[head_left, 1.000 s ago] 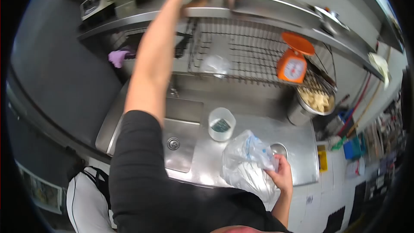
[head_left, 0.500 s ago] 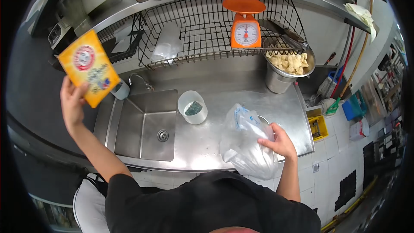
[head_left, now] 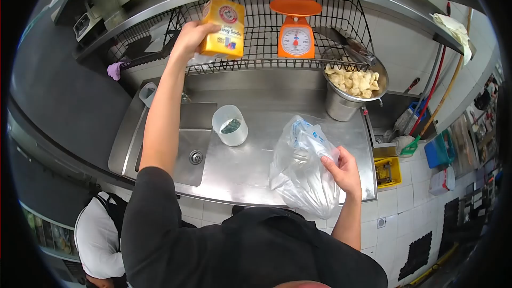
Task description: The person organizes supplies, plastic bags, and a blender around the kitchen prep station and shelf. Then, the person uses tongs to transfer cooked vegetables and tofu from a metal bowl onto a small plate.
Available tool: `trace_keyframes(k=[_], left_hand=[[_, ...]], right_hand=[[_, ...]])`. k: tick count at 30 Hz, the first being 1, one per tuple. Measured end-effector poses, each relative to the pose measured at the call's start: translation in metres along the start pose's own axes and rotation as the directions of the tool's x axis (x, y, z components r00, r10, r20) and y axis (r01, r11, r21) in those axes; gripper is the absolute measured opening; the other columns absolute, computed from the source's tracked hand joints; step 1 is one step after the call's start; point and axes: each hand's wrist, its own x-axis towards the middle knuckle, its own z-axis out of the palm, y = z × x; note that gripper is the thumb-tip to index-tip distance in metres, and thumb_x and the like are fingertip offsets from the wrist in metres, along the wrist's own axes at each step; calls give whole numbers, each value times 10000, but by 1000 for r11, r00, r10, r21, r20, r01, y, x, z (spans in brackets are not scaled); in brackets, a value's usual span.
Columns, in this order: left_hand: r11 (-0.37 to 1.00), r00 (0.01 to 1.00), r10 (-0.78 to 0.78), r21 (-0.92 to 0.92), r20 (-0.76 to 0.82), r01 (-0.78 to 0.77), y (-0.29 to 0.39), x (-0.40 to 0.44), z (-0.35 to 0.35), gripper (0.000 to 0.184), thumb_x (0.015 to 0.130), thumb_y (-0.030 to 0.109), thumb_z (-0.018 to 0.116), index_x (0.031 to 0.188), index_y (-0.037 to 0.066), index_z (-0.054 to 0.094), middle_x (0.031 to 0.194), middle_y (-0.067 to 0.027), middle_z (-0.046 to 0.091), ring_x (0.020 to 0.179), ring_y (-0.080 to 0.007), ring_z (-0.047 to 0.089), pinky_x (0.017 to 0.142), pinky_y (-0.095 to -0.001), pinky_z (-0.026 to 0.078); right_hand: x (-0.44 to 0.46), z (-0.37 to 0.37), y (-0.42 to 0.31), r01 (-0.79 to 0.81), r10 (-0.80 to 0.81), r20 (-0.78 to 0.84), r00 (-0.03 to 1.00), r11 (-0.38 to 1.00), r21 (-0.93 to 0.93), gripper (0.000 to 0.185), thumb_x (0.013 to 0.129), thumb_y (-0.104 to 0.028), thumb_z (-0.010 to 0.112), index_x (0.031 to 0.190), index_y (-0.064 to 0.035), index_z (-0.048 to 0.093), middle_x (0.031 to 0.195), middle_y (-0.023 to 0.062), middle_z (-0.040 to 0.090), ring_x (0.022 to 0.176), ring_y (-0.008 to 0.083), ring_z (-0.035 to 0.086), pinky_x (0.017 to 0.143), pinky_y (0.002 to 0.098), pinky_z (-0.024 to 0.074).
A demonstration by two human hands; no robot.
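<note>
"Fingers of the left hand [head_left: 193, 38] are gripping a yellow cardboard box [head_left: 225, 33] before a black wire rack [head_left: 257, 63]; those of the right hand [head_left: 348, 175] are pinching a clear plastic bag [head_left: 304, 173]."

"Hazards?"

"Close clearance: the rack below the left fingers could be snagging the box. Slack film: the bag could be slipping from the right fingers."

"Obstructions?"

"Right of the left fingers, an orange dial scale [head_left: 296, 40] is standing; below them, a translucent plastic tub [head_left: 234, 138]."

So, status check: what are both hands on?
Left hand gripping baking soda box at wire rack. Right hand holding clear plastic bag over steel counter. Orange dial scale beyond box, rightward.
</note>
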Motion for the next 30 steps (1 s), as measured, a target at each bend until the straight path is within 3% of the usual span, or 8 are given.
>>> trace_keyframes(k=[5,10,15,19,25,27,29,30], left_hand=[[944,962,267,216,-58,-249,1,46,76,594,790,215,804,1232,-85,544,1032,-210,728,899,-299,749,779,-384,607],[903,897,327,377,-298,-204,-39,28,165,667,775,253,817,1202,-49,404,1098,-315,673,1076,-444,671,918,-474,543],[868,925,331,446,-189,-219,-49,18,166,819,741,317,898,1209,-86,360,1107,-325,657,1086,-415,674,916,-464,549],[867,966,258,441,1,-232,-42,15,159,987,700,469,922,1243,-123,348,1227,-374,576,1147,-408,647,914,-434,562],[730,936,349,637,-37,-247,-33,-8,153,982,761,502,871,1351,-98,365,1223,-331,565,1191,-414,606,934,-453,550],[705,869,472,656,-149,-270,-13,-26,155,865,778,426,873,1348,-50,430,1289,-278,541,1227,-363,589,898,-439,550],[236,360,931,667,52,-707,-4,-19,160,758,817,309,846,1389,-6,463,1399,-202,509,1133,-309,634,945,-415,541],[370,446,889,410,106,-834,16,-26,172,672,827,252,825,1368,12,506,1396,-174,525,1066,-285,659,910,-398,552]], right_hand=[[-4,-10,-2,97,-128,-146,981,974,-205,277,946,-211,752,807,-18,608,723,-36,565,682,42,494,589,239,403],[8,-22,-38,152,-319,-389,864,903,-403,297,968,-198,713,772,-4,601,604,-48,425,573,42,318,491,281,252],[48,-37,-107,383,-544,-450,708,831,-404,187,981,-186,694,917,-18,641,730,-41,532,664,33,425,579,223,357],[101,-44,-153,450,-548,-329,769,830,-329,255,974,-238,702,1042,5,663,795,-16,600,707,55,477,628,237,405],[179,-52,-182,394,-666,-319,674,691,-606,411,931,-309,730,1140,36,655,896,110,709,785,153,626,756,311,502],[190,-47,-195,299,-534,-345,772,784,-544,443,924,-325,731,1169,35,650,977,151,731,861,205,674,814,347,525],[198,-45,-199,315,-535,-322,781,783,-535,465,912,-327,751,1197,27,650,1007,161,732,896,231,686,827,368,536],[198,-40,-203,352,-552,-251,796,757,-550,489,897,-334,770,1210,24,654,1002,160,734,899,238,690,838,374,539]])
